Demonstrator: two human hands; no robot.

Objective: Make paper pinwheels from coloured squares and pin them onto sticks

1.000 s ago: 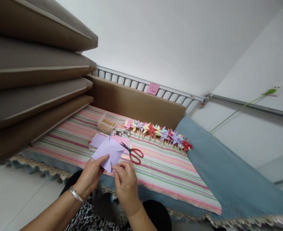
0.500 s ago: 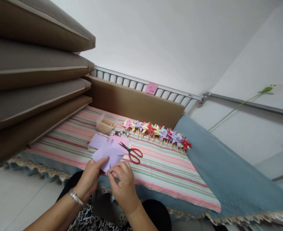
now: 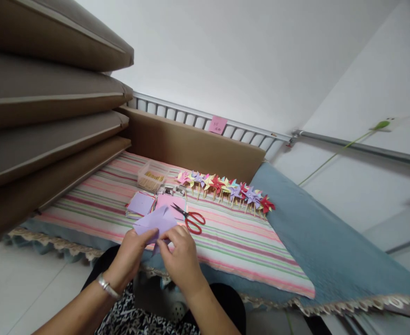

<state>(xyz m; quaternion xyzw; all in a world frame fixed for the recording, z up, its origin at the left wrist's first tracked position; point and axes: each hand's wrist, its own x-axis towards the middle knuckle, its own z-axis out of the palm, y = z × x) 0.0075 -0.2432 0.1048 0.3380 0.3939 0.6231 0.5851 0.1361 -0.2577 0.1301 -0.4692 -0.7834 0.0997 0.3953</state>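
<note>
Near the table's front edge, a sheet of purple paper (image 3: pixel 152 220) with cut slits is held up between both hands. My left hand (image 3: pixel 132 249) pinches it at the lower left, thumb on top. My right hand (image 3: pixel 180 251) is closed on its lower right part, where a flap bends inward. Just beyond the paper, red-handled scissors (image 3: pixel 191 219) lie with their blades on a pink paper stack (image 3: pixel 170 201). Left of that is another stack topped with a purple square (image 3: pixel 140 204).
Behind the stacks stands a clear plastic box (image 3: pixel 149 177) holding small sticks. Several finished pinwheels (image 3: pixel 225 188) line the striped cloth (image 3: pixel 246 242) to the right. Large brown cushions (image 3: pixel 51 111) are piled at left. A brown board (image 3: pixel 191 144) leans against the radiator (image 3: pixel 177 114).
My right hand has folded a flap of the purple paper inward toward the middle. The sheet has tilted and more of the pink stack shows. The whole view has shifted slightly.
</note>
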